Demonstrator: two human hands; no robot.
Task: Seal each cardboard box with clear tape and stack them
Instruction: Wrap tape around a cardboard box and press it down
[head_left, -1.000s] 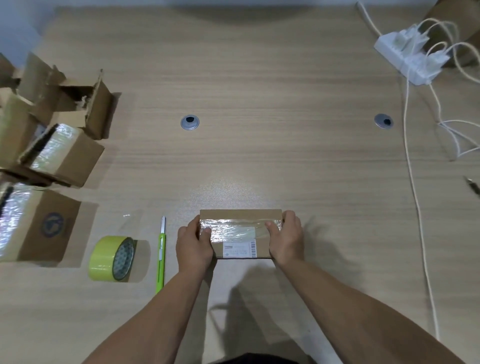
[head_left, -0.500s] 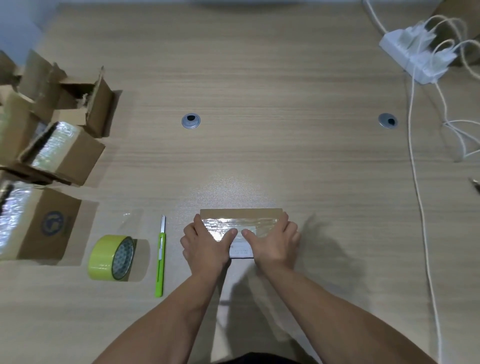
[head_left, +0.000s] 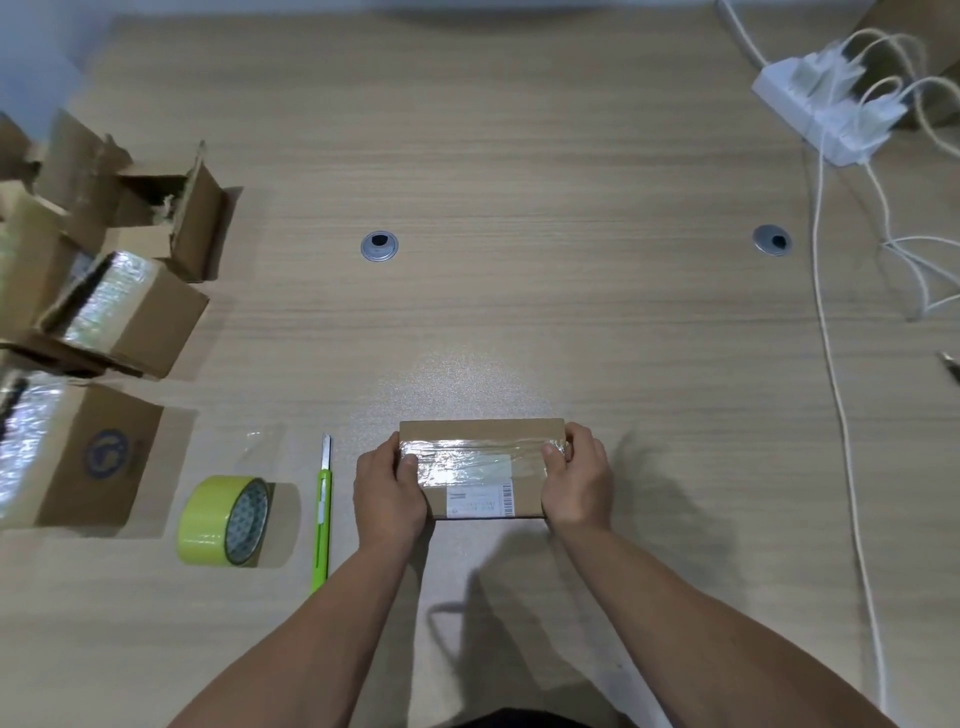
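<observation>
Your left hand (head_left: 387, 499) and right hand (head_left: 576, 486) each grasp one short end of the cardboard box (head_left: 480, 432), fingers curled round the sides and thumbs pressed on top. The box, flat, rectangular and of matte brown board, lies on the wood-grain table (head_left: 519, 182) near its front edge, directly before you. A glossy, wrinkled strip of clear tape (head_left: 467, 462) runs lengthwise across its lid, above a white barcode label (head_left: 480, 500). To the left lie a slim green utility knife (head_left: 323, 514), then a yellow-green tape roll (head_left: 223, 519) standing on its edge. Further left, three brown boxes: two with shiny taped tops (head_left: 119, 312) (head_left: 78, 452) and one torn open box (head_left: 176, 218). Two round metal grommets (head_left: 380, 246) (head_left: 772, 240) sit in the tabletop. At far right, a white power strip (head_left: 821, 114) trails a thin white cable (head_left: 841, 415).
</observation>
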